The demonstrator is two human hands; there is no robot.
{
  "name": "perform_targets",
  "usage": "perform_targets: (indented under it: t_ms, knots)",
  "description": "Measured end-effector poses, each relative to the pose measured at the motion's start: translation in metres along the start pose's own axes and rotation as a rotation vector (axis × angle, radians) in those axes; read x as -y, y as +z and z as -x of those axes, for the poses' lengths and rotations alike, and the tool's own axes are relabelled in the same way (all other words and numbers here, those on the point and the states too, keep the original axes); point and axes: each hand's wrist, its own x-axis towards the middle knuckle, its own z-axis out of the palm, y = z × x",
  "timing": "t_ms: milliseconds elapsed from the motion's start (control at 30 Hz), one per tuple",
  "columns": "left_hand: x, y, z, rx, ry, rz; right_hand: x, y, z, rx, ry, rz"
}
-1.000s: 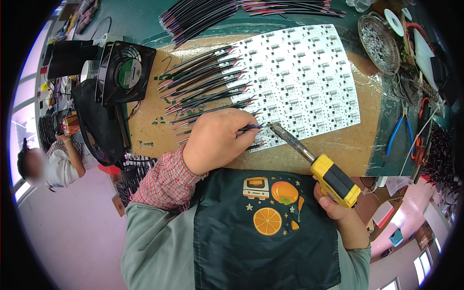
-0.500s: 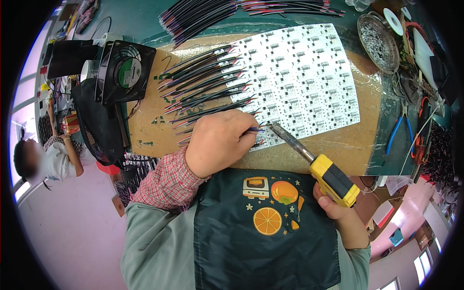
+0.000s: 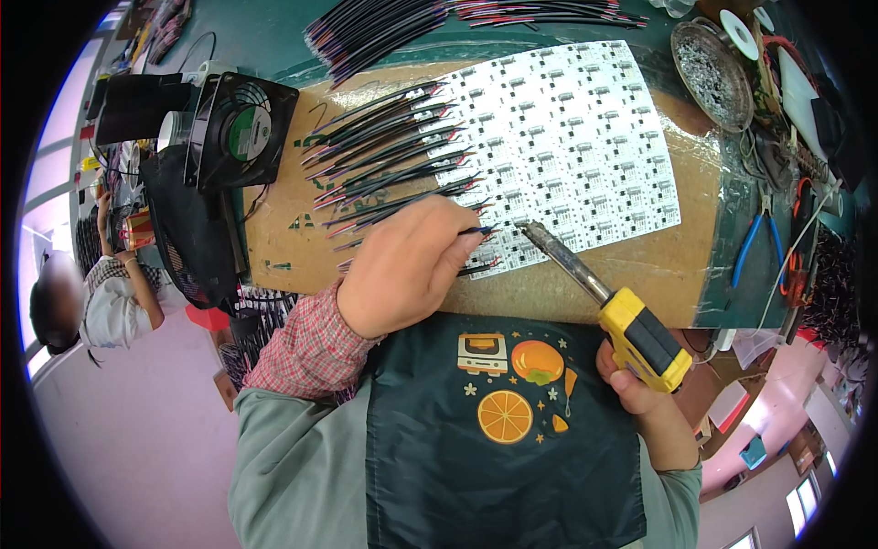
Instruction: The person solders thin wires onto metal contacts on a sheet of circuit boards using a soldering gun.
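My left hand (image 3: 407,261) is closed in a pinch on a thin wire (image 3: 472,231) at the lower left edge of a white sheet of small circuit boards (image 3: 585,156). Most of that wire is hidden under the hand. Several pairs of dark wires (image 3: 380,167) with bare or coloured ends lie in a row along the sheet's left edge. In my right hand (image 3: 631,389) is a yellow and black soldering iron (image 3: 640,339), its metal tip just above the sheet, a little right of the pinched wire and apart from it.
A black fan (image 3: 242,133) stands on the left. Bundles of black wires (image 3: 375,35) lie at the back. On the right are a round dish of grey scraps (image 3: 713,78), blue-handled pliers (image 3: 757,242) and a white spool (image 3: 739,35). Another person (image 3: 114,302) works at far left.
The soldering iron has drawn back a little to the right, its tip now farther from the wire. My left hand has shifted slightly left, still pinching.
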Motion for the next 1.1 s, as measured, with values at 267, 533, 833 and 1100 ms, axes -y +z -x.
perform_targets:
  t_ms: [267, 533, 833, 1100]
  knots:
    - [-0.032, -0.023, 0.01, -0.18, 0.159, -0.005, -0.005, -0.006, 0.008, 0.004, -0.011, 0.033]
    - [-0.014, 0.02, 0.011, -0.01, -0.104, -0.045, 0.005, -0.002, 0.006, 0.0, -0.052, 0.237]
    - [-0.015, 0.025, 0.009, -0.015, -0.107, -0.039, 0.002, -0.006, 0.005, 0.064, -0.04, 0.352]
    - [-0.014, 0.026, 0.009, -0.011, -0.111, -0.061, -0.001, -0.003, 0.006, 0.04, -0.049, 0.287]
